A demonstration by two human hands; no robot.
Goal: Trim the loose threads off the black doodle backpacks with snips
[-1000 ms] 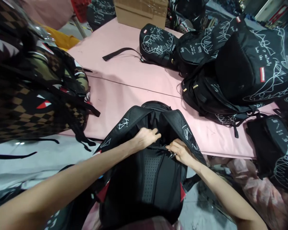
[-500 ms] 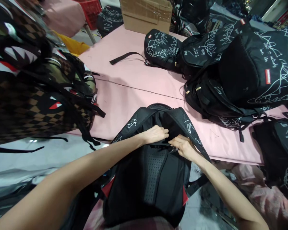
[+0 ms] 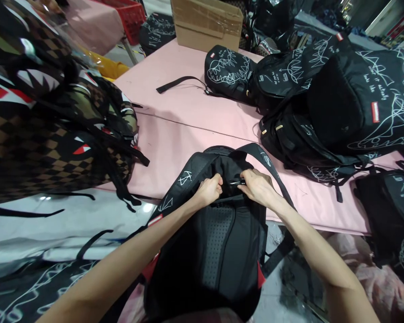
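Observation:
A black backpack (image 3: 218, 251) leans against the table edge in front of me, its padded back panel and shoulder straps facing up. My left hand (image 3: 210, 190) is closed in a pinch over the upper back panel, between the straps; whatever its fingertips grip is too small to make out. Just right of it, my right hand (image 3: 258, 187) is closed around small thread snips (image 3: 235, 182), whose shiny metal points toward my left hand. The left shoulder strap (image 3: 185, 177) lies beside my left wrist, and the right strap (image 3: 265, 159) arches beyond my right hand.
Checkered shark-face backpacks (image 3: 47, 148) are piled at the left of the pink table (image 3: 178, 130). Black backpacks with white scribbles (image 3: 350, 94) stand at the right. A cardboard box (image 3: 207, 24) sits at the back. Another scribbled bag (image 3: 30, 291) lies low at the left.
My right hand has moved up and slightly away from me, with the snips now pointing left. My left hand has shifted a little left. The right shoulder strap has lifted and bowed outward.

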